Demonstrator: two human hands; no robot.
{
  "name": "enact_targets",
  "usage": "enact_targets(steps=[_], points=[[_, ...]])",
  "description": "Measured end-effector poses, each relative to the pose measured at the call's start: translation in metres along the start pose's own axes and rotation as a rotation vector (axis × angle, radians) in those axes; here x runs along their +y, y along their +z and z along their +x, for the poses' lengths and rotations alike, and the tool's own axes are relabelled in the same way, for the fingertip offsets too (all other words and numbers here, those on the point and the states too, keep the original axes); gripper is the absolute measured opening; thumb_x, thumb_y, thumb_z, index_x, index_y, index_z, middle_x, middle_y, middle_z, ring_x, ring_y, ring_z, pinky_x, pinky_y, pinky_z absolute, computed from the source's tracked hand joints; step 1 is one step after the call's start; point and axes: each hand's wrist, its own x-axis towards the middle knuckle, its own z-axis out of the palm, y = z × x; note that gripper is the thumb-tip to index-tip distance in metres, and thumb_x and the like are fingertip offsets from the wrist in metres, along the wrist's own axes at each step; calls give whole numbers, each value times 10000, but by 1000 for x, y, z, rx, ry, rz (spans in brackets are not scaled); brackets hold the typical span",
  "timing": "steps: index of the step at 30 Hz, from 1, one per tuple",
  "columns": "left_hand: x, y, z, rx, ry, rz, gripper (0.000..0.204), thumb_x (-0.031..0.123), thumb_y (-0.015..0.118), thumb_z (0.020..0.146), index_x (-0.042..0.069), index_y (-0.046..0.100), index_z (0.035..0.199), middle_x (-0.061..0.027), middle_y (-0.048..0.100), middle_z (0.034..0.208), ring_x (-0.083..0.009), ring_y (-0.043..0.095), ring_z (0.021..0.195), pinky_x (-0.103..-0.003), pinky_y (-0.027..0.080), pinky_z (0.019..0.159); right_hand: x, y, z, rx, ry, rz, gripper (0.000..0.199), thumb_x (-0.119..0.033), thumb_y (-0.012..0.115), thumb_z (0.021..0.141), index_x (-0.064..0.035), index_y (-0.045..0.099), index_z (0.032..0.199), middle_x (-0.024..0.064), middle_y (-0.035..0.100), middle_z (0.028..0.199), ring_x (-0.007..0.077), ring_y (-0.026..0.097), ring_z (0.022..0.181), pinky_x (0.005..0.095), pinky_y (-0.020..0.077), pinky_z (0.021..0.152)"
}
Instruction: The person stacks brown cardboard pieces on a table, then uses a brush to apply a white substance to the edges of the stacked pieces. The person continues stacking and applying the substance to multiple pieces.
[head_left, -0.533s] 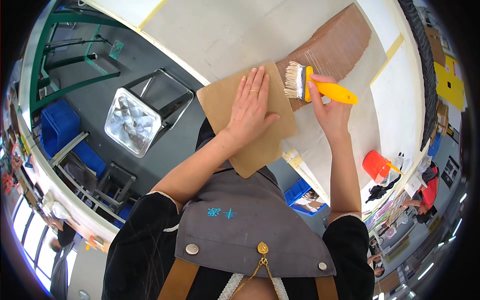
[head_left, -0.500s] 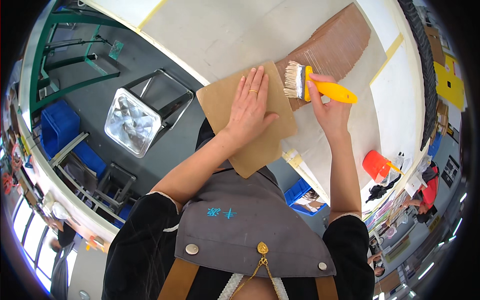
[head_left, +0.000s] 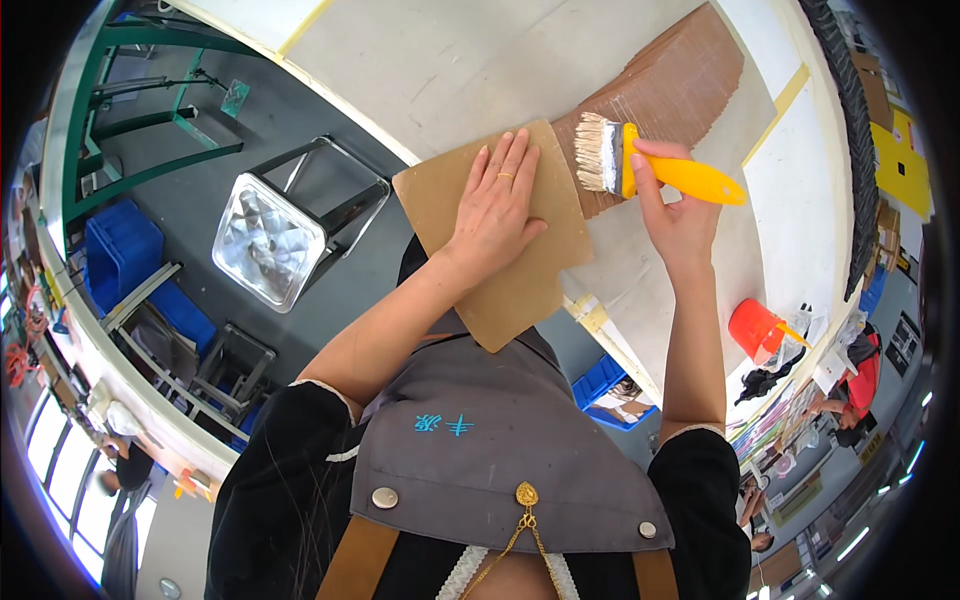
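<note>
We see the left hand [head_left: 497, 205] pressed flat, fingers spread, on a brown cardboard sheet [head_left: 500, 250] near the centre of the frame. The sheet lies at the edge of the pale bench [head_left: 450, 60] and hangs partly over it, toward the lower part of the frame. The left grip holds nothing; it is open and only weighs the sheet down.

The right hand [head_left: 672, 210] is closed round the yellow handle of a wide brush [head_left: 650, 165], just right of centre in the upper half. Its bristles are whitened with paste or glue and point toward the sheet's upper right corner, over the near end of a stack of brown cardboard [head_left: 670, 90] that runs to the upper right. Whether the bristles touch the stack or hover just above it, we cannot tell.

As for how far the work stands: the sheet under the left hand shows no wet or white streak that we can make out, so we judge that brushing on it is yet to be done or hardly begun.

An orange cup [head_left: 755, 328] stands at the right of the frame on the bench, well apart from both hands. A metal stool [head_left: 270, 240] sits on the floor at the left.
</note>
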Motion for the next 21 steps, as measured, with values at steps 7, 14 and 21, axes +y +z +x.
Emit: enact_targets(steps=[7, 14, 21], points=[[2, 2, 2, 2, -39, -35, 1054, 193, 836, 762, -49, 198, 1565, -228, 278, 1620, -363, 254, 1522, -497, 205, 1244, -18, 2, -11, -209, 55, -278, 117, -108, 744, 911, -69, 724, 1020, 38, 705, 841, 131, 646, 707, 263, 506, 659], [3, 2, 2, 20, -67, -91, 1141, 174, 834, 761, -41, 78, 1588, -230, 306, 1604, -355, 258, 1523, -489, 200, 1248, -25, 8, 2, -183, -153, -275, 94, -214, 716, 928, -120, 726, 935, 32, 635, 632, 224, 618, 565, 334, 457, 515], [3, 0, 3, 4, -81, -112, 1148, 168, 831, 762, -41, 61, 1588, -240, 300, 1602, -356, 256, 1523, -489, 197, 1248, -32, 22, 47, -274, -301, -218, 262, -327, 662, 951, -98, 698, 828, 79, 624, 592, 272, 595, 517, 413, 450, 505]])
